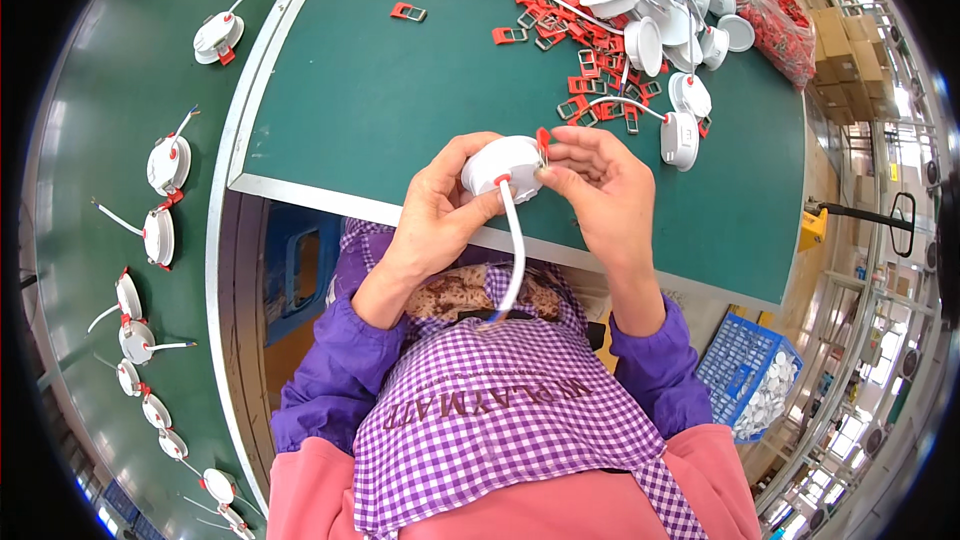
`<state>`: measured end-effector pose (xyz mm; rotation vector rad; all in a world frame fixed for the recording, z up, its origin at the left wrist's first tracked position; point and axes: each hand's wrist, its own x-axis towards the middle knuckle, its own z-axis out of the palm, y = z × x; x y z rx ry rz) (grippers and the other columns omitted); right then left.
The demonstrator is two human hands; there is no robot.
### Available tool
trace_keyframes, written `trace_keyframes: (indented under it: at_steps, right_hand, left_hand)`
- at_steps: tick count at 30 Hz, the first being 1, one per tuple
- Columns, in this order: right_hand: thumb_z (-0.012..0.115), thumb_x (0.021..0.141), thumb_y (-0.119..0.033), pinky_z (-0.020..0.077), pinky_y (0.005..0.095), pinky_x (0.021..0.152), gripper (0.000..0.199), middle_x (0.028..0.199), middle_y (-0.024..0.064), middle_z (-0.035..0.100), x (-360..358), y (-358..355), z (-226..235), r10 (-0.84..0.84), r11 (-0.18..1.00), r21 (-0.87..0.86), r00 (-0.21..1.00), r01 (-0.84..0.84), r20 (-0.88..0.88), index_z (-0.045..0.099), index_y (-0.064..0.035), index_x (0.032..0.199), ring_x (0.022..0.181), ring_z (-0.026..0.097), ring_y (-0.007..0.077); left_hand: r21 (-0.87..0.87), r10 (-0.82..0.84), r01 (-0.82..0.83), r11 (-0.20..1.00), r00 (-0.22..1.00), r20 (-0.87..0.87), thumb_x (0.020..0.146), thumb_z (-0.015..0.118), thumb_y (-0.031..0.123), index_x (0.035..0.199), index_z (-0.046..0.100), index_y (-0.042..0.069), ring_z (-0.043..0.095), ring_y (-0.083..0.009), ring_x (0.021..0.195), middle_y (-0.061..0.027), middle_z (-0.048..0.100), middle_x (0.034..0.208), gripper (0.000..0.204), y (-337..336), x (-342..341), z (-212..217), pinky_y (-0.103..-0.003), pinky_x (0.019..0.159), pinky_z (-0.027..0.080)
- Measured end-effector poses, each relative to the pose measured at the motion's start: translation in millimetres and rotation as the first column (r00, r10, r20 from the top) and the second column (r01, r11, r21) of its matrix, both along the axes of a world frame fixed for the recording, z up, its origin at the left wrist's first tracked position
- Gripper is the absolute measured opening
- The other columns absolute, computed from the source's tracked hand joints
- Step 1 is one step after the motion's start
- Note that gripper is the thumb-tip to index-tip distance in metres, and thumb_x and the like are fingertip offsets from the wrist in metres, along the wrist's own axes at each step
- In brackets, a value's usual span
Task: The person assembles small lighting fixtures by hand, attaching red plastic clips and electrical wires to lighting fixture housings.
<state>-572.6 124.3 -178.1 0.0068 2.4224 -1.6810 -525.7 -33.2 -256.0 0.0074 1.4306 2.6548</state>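
Over the near edge of the green table (340, 90), my left hand (435, 210) grips a white round downlight (490, 162) by its side, thumb close to the red cable entry. Its white cable (517, 255) hangs down toward my apron, with thin wire ends at the tip. At the lamp's right side, my right hand (610, 190) pinches a red spring clip (543, 140) between thumb and fingers. The clip stands against the lamp's rim; whether it is seated there I cannot tell. Loose red clips (590, 65) lie scattered beyond my right hand.
White downlights (650, 0) are heaped at the far right beside a clear bag (770, 25) of red parts. A second green surface (110, 170) on my left carries a row of lamps (160, 235). A blue crate (730, 365) of white pieces sits low right, cardboard boxes (845, 65) farther back.
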Motion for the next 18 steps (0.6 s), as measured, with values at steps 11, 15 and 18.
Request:
trace_keyframes:
  at_steps: [11,15,18]
  right_hand:
    - [0.069,0.083,-0.007,0.0507,0.0242,0.066,0.026,0.086,0.0068,0.068,-6,22,-2,0.043,0.990,0.135,0.999,-0.043,0.004,0.065,-0.0002,0.108,0.074,0.063,0.0105]
    - [0.066,0.083,-0.006,0.0502,0.0304,0.064,0.013,0.086,0.0108,0.066,-25,40,2,0.106,0.870,0.485,0.931,0.083,-0.349,0.067,0.0006,0.094,0.071,0.063,0.0198]
    - [0.067,0.081,-0.006,0.0501,0.0347,0.069,0.012,0.091,0.0108,0.064,-37,35,-2,0.304,0.791,0.612,0.847,0.031,-0.436,0.067,-0.0005,0.091,0.080,0.062,0.0261]
  left_hand:
    - [-0.006,0.108,-0.109,0.994,0.971,0.212,0.079,0.071,-0.003,0.117,0.051,-0.001,0.062,-0.0140,0.094,-0.0090,0.061,0.109,0.043,-14,-2,20,-0.025,0.079,0.054]
    - [-0.291,0.064,0.009,0.957,0.969,0.241,0.075,0.074,-0.001,0.103,0.058,-0.003,0.064,-0.0124,0.086,-0.0101,0.066,0.097,0.033,-37,-7,30,-0.025,0.073,0.054]
    - [-0.172,0.123,-0.084,0.982,0.964,0.236,0.073,0.074,-0.002,0.099,0.060,0.000,0.065,-0.0136,0.085,-0.0093,0.067,0.093,0.030,-39,-8,35,-0.027,0.073,0.054]
